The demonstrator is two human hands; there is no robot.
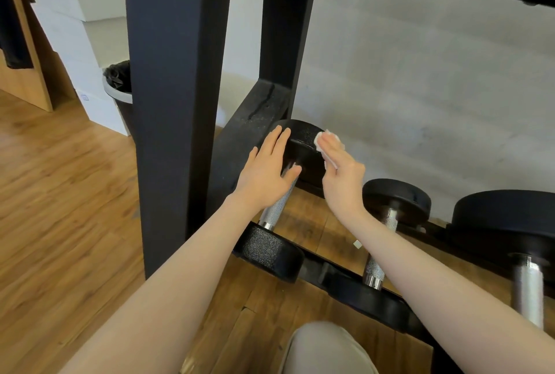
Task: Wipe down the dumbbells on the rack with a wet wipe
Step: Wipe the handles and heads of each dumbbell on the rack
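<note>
Down low at the bottom shelf of the black rack (pixel 177 97), and both your hands are on the leftmost dumbbell (pixel 279 211), which lies with its knurled chrome handle running away from you, near head toward your knee, far head tucked against the rack's upright. Your left hand (pixel 265 169) is spread flat, fingers straight, palm resting on the left face of that far head with the thumb over the top of the handle. Your right hand (pixel 339 169) is flat too, fingers together, pressing the white wet wipe (pixel 322 140) against the right side of the same far head; the wipe peeks out around your fingertips. Just to the right sits a second dumbbell (pixel 390 211), partly behind your right forearm, and a bigger third dumbbell (pixel 510 223) at the edge of view. Wooden floor (pixel 60 193) below, a lined bin (pixel 120 85) behind the rack post, and your knee (pixel 324 349) at the bottom.
</note>
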